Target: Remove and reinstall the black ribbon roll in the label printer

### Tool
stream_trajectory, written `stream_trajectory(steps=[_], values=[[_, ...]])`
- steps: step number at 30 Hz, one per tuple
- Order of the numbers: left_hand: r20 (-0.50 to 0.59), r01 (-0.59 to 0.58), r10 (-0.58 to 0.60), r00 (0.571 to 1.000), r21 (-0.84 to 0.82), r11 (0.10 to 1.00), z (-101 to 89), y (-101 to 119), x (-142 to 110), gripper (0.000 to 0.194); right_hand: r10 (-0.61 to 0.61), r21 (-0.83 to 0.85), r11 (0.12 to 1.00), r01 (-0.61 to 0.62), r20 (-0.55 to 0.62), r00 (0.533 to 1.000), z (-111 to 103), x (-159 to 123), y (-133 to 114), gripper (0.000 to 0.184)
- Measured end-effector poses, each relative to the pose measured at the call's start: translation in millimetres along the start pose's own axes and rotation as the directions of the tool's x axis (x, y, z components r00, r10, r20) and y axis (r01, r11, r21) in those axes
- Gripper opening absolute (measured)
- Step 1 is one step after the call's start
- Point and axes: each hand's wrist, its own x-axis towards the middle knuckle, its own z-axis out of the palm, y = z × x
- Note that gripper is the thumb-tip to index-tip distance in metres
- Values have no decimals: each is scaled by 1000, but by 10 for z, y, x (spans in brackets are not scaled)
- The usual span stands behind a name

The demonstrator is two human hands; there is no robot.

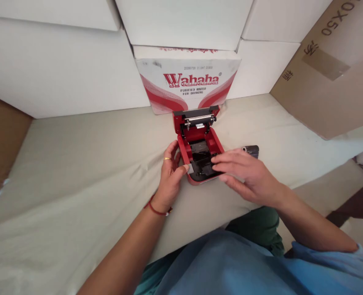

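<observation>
A small red and black label printer [196, 164] stands on the cloth with its lid [196, 116] tilted up and back. Inside the lid a roller and a metal bar show. My left hand [171, 174] grips the printer's left side, fingers along the outer wall and thumb on a grey piece at the front left corner. Over the printer's right front reaches my right hand [246, 172], fingers stretched out, its fingertips at the black inner parts. What lies under those fingertips is hidden. Just beyond my right hand lies a dark ribbon roll [251, 151], partly covered by it.
Behind the printer stands a white and red water carton [190, 82], with white boxes [61, 69] stacked around it. A brown cardboard box [332, 82] is at the right, another brown surface [3, 143] at the left. Pale cloth [92, 172] covers the table.
</observation>
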Motion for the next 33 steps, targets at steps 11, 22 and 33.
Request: stream_trajectory(steps=[11, 22, 33], values=[[365, -616, 608, 705, 740, 270, 274, 683, -318, 64, -86, -92, 992, 89, 43, 995, 251, -329, 222, 44], [460, -622, 532, 711, 764, 171, 372, 640, -358, 62, 92, 22, 996, -90, -146, 985, 51, -62, 330, 46], [474, -645, 523, 708, 735, 208, 303, 548, -345, 76, 517, 534, 759, -373, -145, 843, 221, 951, 966, 90]])
